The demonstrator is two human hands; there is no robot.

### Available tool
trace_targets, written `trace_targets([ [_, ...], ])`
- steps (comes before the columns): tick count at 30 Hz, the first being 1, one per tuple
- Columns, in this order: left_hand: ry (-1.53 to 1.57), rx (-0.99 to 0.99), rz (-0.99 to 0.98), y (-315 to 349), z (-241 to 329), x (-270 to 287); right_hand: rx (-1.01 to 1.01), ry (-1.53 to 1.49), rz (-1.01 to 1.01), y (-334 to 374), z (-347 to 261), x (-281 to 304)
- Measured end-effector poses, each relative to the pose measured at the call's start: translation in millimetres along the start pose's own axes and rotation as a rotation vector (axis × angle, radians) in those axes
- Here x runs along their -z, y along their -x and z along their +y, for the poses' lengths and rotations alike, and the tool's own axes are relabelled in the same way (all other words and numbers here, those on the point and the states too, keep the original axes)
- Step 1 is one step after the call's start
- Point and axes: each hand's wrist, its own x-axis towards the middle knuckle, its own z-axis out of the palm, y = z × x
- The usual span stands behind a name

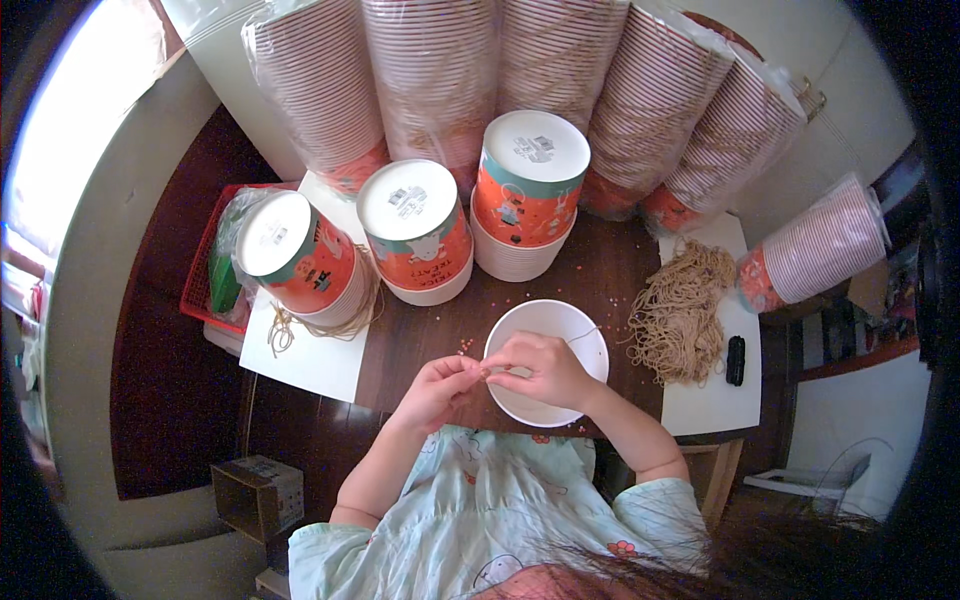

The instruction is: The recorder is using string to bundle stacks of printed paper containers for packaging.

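Note:
In front of me a white paper bucket [592, 352] stands mouth up at the table's near edge. My left hand [438, 392] is just left of its rim, with thumb and forefinger pinched. Its fingertips meet those of my right hand [540, 370], which is over the bucket's mouth and also pinched. Whatever lies between the fingertips is too small to make out. A thin tan cord strand [586, 333] shows beyond my right hand, across the bucket's opening. Its other end is hidden behind that hand.
Upside-down orange-and-green bucket stacks [415, 235] stand beyond my hands. Tall wrapped bucket stacks [430, 80] line the back. A tangled cord pile [683, 310] and a black object [736, 361] lie at right. A red basket [200, 270] is at left; tiny bits dot the table.

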Motion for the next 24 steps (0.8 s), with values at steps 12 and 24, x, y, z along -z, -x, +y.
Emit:
trace_targets([
  [12, -0.016, -0.038, 0.037, -1.2, -0.8, -1.1, -0.127, -0.040, 0.016, -2.0, 1.6, -4.6],
  [24, -0.509, -0.471, 0.061, -4.2, -3.0, -6.3, -0.244, -0.247, -0.061, -0.6, 11.8, -4.8],
])
